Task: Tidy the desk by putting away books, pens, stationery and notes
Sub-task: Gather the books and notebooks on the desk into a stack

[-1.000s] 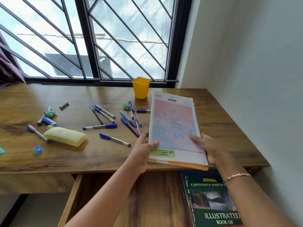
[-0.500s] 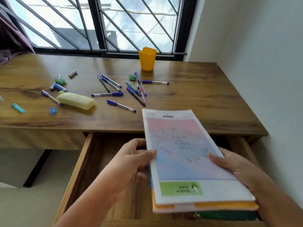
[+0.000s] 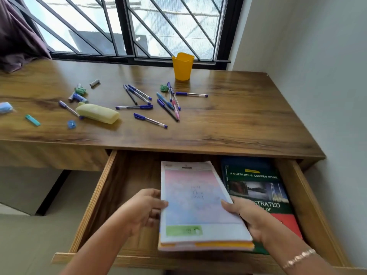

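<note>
Because it seems light but floppy, the pastel-covered stack of paper notebooks (image 3: pixel 194 203) is gripped at its long edges by the left hand (image 3: pixel 147 207) and right hand (image 3: pixel 248 217), over the open wooden drawer (image 3: pixel 95 197), toward its front edge.

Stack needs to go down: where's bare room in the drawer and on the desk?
Drawer: bare wood between its left wall and the green book at right; the left hand and right hand hold the stack over it. Desk: free right of the pens, to the wall. Crowded: middle and left, with pens and pencil case.
</note>
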The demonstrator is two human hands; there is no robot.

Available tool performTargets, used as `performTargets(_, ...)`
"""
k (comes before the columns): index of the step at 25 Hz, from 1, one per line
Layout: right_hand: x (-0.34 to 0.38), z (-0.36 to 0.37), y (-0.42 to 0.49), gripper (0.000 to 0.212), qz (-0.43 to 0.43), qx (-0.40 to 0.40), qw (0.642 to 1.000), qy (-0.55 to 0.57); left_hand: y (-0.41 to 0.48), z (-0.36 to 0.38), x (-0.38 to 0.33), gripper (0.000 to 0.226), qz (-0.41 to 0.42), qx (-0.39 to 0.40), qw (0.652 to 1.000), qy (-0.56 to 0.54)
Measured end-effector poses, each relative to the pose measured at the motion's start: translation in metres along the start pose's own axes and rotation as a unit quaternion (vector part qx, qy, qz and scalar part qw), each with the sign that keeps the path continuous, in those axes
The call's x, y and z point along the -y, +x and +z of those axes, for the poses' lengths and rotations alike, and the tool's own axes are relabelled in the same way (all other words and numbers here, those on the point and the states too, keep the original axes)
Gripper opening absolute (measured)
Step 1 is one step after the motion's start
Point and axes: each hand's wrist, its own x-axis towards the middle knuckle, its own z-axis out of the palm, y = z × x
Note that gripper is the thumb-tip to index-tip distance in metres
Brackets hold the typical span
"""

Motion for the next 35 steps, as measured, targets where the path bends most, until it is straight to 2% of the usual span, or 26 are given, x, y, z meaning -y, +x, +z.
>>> performTargets(3,0.011,0.002,0.035,0.012,-0.012,-0.049,0.998,-0.048,0.042,-0.004,-0.004,0.021,-0.012,-0.021,0.999,0.04)
performTargets(7,0.012,-0.004,0.078,0.035,-0.01,-0.118,0.97,-0.213,0.077,0.0,0.001,0.051,-0.01,-0.055,0.996,0.073)
performTargets(10,0.001,-0.009,0.092,0.038,-0.001,-0.159,0.927,-0.339,0.086,0.007,0.011,0.053,-0.024,-0.067,0.994,0.083)
performTargets(13,-0.006,-0.004,0.081,0.023,-0.012,-0.173,0.878,-0.447,0.088,0.013,0.02,0.054,-0.028,-0.08,0.99,0.112)
performTargets(15,-0.01,-0.001,0.071,0.022,-0.011,-0.167,0.85,-0.5,0.087,0.016,0.026,0.054,-0.029,-0.085,0.987,0.132)
performTargets(19,-0.015,0.002,0.062,0.038,-0.009,-0.163,0.786,-0.596,0.089,0.02,0.038,0.051,-0.023,-0.098,0.976,0.193)
performTargets(22,-0.016,0.009,0.056,0.021,-0.038,-0.159,0.731,-0.662,0.092,0.026,0.042,0.047,-0.006,-0.118,0.967,0.225)
performTargets(24,-0.02,0.015,0.054,0.022,-0.06,-0.169,0.7,-0.691,0.094,0.03,0.045,0.047,0.004,-0.139,0.962,0.235)
performTargets(26,-0.026,0.019,0.054,0.024,-0.075,-0.178,0.667,-0.72,0.096,0.032,0.049,0.047,0.016,-0.164,0.947,0.277)
performTargets(30,-0.033,0.022,0.058,0.027,-0.092,-0.171,0.623,-0.758,0.093,0.037,0.055,0.046,0.044,-0.219,0.887,0.404)
performTargets(33,-0.032,0.021,0.056,0.027,-0.087,-0.164,0.618,-0.764,0.093,0.039,0.056,0.051,0.054,-0.231,0.856,0.46)
performTargets(35,-0.03,0.019,0.048,0.025,-0.092,-0.173,0.629,-0.752,0.09,0.04,0.056,0.059,0.074,-0.226,0.837,0.492)
